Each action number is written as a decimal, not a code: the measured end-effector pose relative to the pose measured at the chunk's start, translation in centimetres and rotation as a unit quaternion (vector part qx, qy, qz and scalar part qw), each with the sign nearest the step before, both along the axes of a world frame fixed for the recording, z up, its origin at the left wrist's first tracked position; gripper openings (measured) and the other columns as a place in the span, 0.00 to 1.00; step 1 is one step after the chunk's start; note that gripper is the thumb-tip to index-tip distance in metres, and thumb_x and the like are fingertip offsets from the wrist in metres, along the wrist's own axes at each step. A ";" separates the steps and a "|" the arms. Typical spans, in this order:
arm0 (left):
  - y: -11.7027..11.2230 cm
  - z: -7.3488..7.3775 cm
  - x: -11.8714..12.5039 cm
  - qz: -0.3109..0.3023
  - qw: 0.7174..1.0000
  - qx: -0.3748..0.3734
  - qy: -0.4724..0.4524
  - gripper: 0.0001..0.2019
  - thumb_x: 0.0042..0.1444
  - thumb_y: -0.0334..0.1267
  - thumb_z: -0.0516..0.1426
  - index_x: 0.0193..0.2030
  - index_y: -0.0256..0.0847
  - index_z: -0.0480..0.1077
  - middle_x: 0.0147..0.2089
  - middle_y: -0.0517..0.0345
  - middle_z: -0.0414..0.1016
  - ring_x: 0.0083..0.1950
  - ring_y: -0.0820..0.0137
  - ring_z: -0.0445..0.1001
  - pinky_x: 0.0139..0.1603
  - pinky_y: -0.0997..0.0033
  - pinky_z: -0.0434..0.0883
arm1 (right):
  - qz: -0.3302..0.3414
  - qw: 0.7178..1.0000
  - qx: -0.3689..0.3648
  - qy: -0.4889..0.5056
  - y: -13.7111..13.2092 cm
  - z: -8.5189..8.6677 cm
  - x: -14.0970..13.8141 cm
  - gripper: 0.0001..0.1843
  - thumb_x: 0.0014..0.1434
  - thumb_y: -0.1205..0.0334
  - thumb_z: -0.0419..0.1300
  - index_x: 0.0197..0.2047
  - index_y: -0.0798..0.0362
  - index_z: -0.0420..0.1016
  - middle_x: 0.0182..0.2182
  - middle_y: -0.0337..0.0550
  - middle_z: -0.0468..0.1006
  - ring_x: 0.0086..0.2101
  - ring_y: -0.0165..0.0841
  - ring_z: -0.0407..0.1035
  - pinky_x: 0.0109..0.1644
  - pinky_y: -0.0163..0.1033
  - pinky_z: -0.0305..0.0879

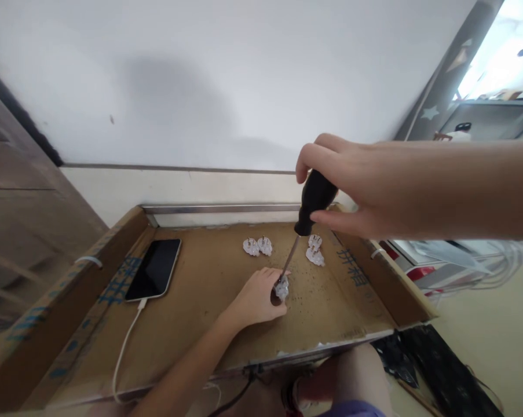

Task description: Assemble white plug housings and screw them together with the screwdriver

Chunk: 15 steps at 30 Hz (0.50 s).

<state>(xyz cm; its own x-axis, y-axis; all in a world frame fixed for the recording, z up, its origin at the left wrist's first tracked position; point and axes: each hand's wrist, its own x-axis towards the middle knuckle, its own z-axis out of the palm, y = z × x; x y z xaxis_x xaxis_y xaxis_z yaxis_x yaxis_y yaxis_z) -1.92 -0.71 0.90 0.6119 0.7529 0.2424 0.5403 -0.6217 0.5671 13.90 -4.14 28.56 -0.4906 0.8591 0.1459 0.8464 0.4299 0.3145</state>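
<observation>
- Right hand (365,191): raised above the work surface, fingers and thumb wrapped around the black handle of the screwdriver (314,200). The grip is closed on the handle, near its top.
- Screwdriver: tilted, with the handle up and to the right. The metal shaft runs down and to the left, and its tip meets the white plug (282,288).
- Left hand (255,298): resting on the cardboard tray (200,324), fingers curled around the white plug and pinning it in place against the tray.
- White plug: lies at the fingertips of the left hand, directly below and to the left of the right hand, well apart from that hand and joined to it only by the screwdriver shaft. The exact contact point of the tip is too small to tell.
- 2 loose plugs (258,246) lie side by side, touching, farther back on the tray.
- 2 more plugs (315,250) lie near the tray's right flap, behind the shaft.
- Phone (154,269): flat, screen dark, on the left of the tray, with a white cable (124,347) plugged into its near end.
</observation>
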 end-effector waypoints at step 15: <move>0.0 0.1 0.2 0.001 0.999 0.031 0.023 0.27 0.41 0.33 0.56 0.53 0.37 0.64 0.49 0.51 0.72 0.48 0.59 0.69 0.52 0.59 0.64 | -0.088 0.980 -0.177 0.001 1.5 1.3 1.2 0.18 0.51 0.48 0.56 0.46 0.41 0.67 0.19 0.33 0.71 0.16 0.28 0.62 0.20 0.36 0.54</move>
